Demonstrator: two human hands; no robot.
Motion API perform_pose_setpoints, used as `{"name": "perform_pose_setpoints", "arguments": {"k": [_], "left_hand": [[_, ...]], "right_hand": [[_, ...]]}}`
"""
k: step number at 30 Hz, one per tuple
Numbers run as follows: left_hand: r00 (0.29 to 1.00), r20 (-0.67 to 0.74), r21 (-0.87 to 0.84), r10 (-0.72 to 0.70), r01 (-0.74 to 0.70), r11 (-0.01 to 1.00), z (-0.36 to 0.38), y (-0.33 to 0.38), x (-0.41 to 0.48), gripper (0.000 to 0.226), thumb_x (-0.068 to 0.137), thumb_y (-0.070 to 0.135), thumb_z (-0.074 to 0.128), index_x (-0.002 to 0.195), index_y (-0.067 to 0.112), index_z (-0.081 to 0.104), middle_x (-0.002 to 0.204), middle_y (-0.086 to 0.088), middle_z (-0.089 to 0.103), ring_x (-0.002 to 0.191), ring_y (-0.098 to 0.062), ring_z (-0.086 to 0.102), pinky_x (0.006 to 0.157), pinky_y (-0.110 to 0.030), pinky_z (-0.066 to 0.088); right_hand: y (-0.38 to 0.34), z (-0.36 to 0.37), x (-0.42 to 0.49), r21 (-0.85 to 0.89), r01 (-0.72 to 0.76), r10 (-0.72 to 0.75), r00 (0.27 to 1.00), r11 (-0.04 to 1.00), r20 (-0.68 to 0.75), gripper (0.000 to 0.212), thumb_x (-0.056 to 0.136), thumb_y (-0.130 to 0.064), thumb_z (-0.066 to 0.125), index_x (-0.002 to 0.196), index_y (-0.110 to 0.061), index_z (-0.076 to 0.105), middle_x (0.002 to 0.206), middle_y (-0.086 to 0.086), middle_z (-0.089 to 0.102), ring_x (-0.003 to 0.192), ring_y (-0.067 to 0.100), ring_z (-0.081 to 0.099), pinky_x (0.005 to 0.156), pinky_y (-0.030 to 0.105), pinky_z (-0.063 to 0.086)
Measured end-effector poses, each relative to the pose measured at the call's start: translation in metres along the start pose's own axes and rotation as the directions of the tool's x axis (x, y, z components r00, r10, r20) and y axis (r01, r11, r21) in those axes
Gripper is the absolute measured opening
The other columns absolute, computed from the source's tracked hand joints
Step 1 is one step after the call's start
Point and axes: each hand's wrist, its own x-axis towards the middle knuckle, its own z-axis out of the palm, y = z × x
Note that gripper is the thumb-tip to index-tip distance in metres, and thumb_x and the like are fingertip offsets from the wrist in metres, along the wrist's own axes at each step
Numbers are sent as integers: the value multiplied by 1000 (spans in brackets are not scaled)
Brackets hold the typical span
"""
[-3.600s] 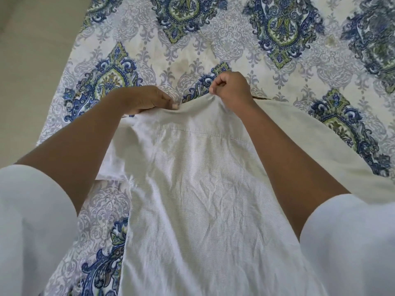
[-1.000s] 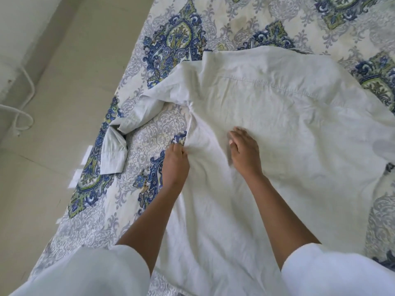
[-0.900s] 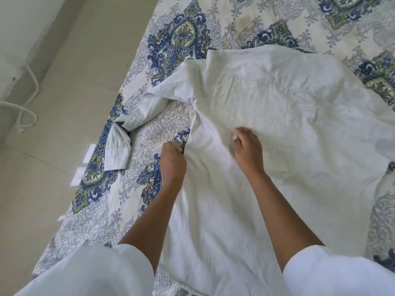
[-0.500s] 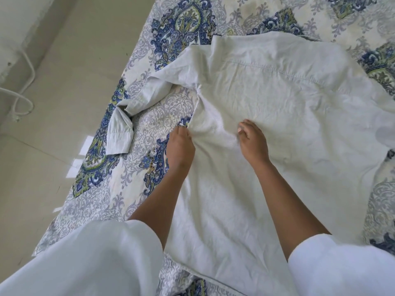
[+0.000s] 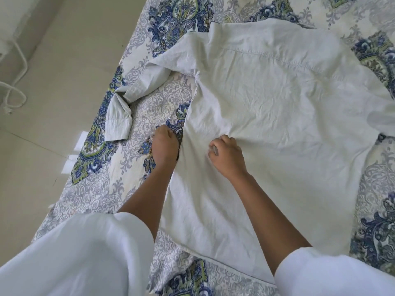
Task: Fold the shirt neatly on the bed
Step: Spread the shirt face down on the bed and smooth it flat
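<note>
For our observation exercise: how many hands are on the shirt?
2: left hand at the edge of the shirt, right hand bunching cloth beside it. None seems hidden.

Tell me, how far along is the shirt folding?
Done: the shirt lies spread out on the bed. In hand: the right hand pinches the wrinkled body fabric; the left hand sits at the side edge, grip unclear. To do: the sleeve lies crumpled out to the side, and no fold is made yet.
</note>
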Motion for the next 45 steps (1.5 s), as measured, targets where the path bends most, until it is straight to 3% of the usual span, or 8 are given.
{"name": "perform_pose_setpoints", "arguments": {"k": [8, 13, 17, 20, 25, 31, 40, 45], "left_hand": [[974, 211, -26, 79, -75, 997, -24, -43, -74, 15, 86, 19, 62, 89, 5, 58, 90, -10, 55, 84, -27, 53, 73, -33, 42], [920, 277, 53, 276, -302, 952, -47, -94, -147, 27, 81, -7, 51, 106, 0, 59, 102, -17, 53, 91, -33, 56, 76, -41, 50], [963, 250, 59, 97, -115, 992, -57, -105, -155, 18, 86, -7, 44, 94, -2, 59, 95, -16, 55, 85, -33, 54, 70, -43, 47], [946, 242, 164, 216, -260, 952, -60, -109, -160, 26, 77, -13, 49, 96, -3, 63, 100, -19, 56, 90, -35, 54, 71, -43, 49], [689, 505, 353, 521, -715, 603, -70, -128, -175, 46, 56, 5, 63, 101, 11, 59, 114, -14, 56, 106, -34, 51, 89, -48, 42], [461, 663, 301, 589, -885, 355, -75, -122, -160, 19, 61, 13, 69, 77, 18, 60, 81, -1, 61, 77, -25, 60, 77, -43, 49], [374, 741, 146, 558, -900, 410, -80, -114, -147, 23, 60, 6, 83, 64, 14, 62, 67, -1, 59, 59, -19, 55, 50, -32, 48], [362, 773, 176, 521, -911, 372, -84, -114, -156, 27, 65, 14, 81, 85, 10, 64, 81, -5, 64, 74, -26, 59, 64, -36, 48]], "right_hand": [[-10, 3, -46, 4, -114, 111, 973, 993, 201, 16, 88, -19, 50, 83, -5, 56, 86, 8, 61, 81, 25, 55, 64, 31, 38], [-4, 20, -98, 67, -103, 69, 918, 992, 392, 15, 85, -14, 53, 94, -14, 65, 94, -3, 57, 88, 20, 56, 73, 32, 46], [-6, 26, -123, 75, -83, 38, 880, 994, 473, 22, 88, -18, 51, 106, -21, 65, 97, -7, 52, 93, 15, 54, 79, 32, 48], [-13, 33, -142, 48, -61, 30, 870, 997, 492, 17, 88, -20, 52, 101, -19, 63, 102, -4, 57, 95, 15, 55, 80, 32, 48], [-32, 60, -179, -171, 185, -99, 904, 968, 415, 27, 86, -29, 54, 105, -10, 58, 108, 4, 59, 105, 24, 52, 87, 36, 40], [-39, 79, -197, -201, 169, -100, 945, 965, 311, 47, 82, -42, 61, 112, -7, 54, 112, 8, 58, 107, 27, 50, 87, 39, 35], [-38, 80, -214, -76, 73, -45, 947, 994, 317, 27, 90, -29, 53, 110, -11, 54, 114, 7, 59, 110, 25, 49, 92, 38, 33], [-42, 76, -219, 44, 27, -40, 947, 999, 319, 15, 88, -12, 50, 102, -9, 55, 106, 8, 59, 104, 25, 50, 88, 35, 33]]}}
